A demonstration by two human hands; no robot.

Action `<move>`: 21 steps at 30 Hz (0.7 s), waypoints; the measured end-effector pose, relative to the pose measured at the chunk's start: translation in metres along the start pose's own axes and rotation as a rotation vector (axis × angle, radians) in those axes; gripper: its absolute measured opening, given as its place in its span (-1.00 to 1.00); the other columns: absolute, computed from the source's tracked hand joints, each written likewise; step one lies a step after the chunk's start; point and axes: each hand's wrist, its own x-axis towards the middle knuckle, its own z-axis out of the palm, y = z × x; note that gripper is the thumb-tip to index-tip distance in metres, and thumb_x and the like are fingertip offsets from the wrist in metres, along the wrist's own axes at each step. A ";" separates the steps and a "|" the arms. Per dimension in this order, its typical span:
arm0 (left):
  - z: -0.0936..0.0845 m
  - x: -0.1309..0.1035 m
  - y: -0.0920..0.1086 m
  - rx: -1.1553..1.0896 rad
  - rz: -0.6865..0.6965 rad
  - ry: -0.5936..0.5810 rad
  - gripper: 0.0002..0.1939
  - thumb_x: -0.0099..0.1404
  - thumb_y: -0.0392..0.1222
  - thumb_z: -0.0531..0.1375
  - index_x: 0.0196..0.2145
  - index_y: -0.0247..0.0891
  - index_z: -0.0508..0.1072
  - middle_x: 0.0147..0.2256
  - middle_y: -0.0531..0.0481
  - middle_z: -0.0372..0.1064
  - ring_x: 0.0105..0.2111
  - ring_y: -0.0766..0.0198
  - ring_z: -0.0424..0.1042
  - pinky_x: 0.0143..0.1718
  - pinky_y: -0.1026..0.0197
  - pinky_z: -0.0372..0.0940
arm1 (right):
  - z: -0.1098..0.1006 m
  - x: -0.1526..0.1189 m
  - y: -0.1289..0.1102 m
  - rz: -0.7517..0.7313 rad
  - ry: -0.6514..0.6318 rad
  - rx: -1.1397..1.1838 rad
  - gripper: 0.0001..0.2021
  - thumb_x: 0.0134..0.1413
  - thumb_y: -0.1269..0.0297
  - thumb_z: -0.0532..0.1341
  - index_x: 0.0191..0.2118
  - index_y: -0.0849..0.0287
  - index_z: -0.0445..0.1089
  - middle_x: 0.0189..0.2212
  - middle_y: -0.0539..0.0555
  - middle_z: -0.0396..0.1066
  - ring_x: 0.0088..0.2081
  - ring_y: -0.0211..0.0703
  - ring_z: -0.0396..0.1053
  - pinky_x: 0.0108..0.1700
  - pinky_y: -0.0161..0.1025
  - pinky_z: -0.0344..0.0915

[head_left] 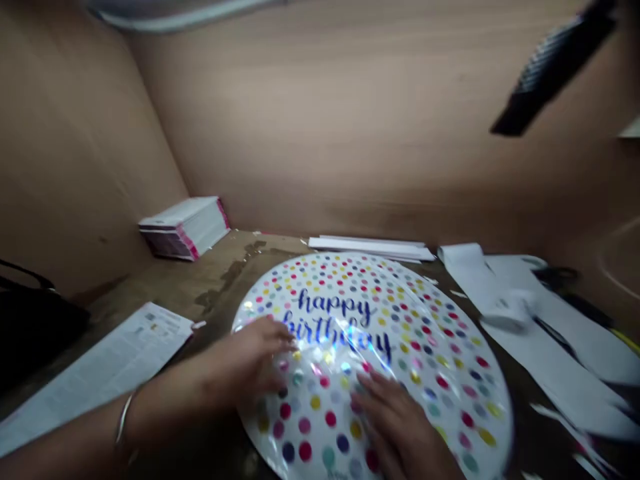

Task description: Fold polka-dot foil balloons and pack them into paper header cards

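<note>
A large round flat disc [328,400] covered in coloured dots lies on the work surface, lettered "happy birthday" in shiny blue. Glossy highlights run across it, like clear film. My left hand [257,357], blurred by motion, reaches over the disc's left side near the lettering, thumb apart from the fingers. A thin bangle [123,420] circles that wrist. Lower down, right of the disc's middle, my right hand [397,423] rests with fingers stretched out on the dotted face. Neither hand is gripping anything that shows.
At the back left stands a packed stack of cards [187,227]. A printed sheet [107,373] lies left. White strips [370,247] lie along the back panel [350,133]. Curled white paper [505,310], black-handled scissors [557,273] and scraps fill the right. A black strap-like object [550,73] hangs upper right.
</note>
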 end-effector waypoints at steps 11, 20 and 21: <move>0.070 -0.054 0.080 0.180 0.481 0.127 -0.71 0.35 -0.29 0.03 -0.01 -0.34 0.39 -0.07 -0.17 0.43 -0.03 0.07 0.39 -0.06 0.08 0.38 | -0.043 -0.039 0.001 0.031 -0.141 -0.323 -0.58 0.15 0.33 0.06 0.13 0.15 0.28 0.17 0.20 0.20 0.19 0.06 0.14 0.14 0.10 0.19; 0.074 -0.034 0.078 0.075 0.512 0.046 -0.67 0.36 -0.16 0.05 0.02 -0.33 0.36 -0.02 -0.18 0.39 0.04 0.12 0.33 0.06 0.10 0.27 | -0.051 -0.044 0.007 0.128 -0.193 -0.363 -0.59 0.19 0.33 0.00 0.14 0.15 0.27 0.18 0.22 0.18 0.19 0.09 0.13 0.14 0.13 0.18; 0.074 -0.035 0.078 0.086 0.538 0.047 -0.69 0.38 -0.24 0.01 0.02 -0.33 0.35 -0.02 -0.18 0.40 0.05 0.12 0.31 0.06 0.10 0.26 | -0.051 -0.045 0.008 0.128 -0.187 -0.368 -0.59 0.20 0.33 -0.01 0.14 0.15 0.28 0.18 0.22 0.18 0.19 0.10 0.13 0.13 0.13 0.18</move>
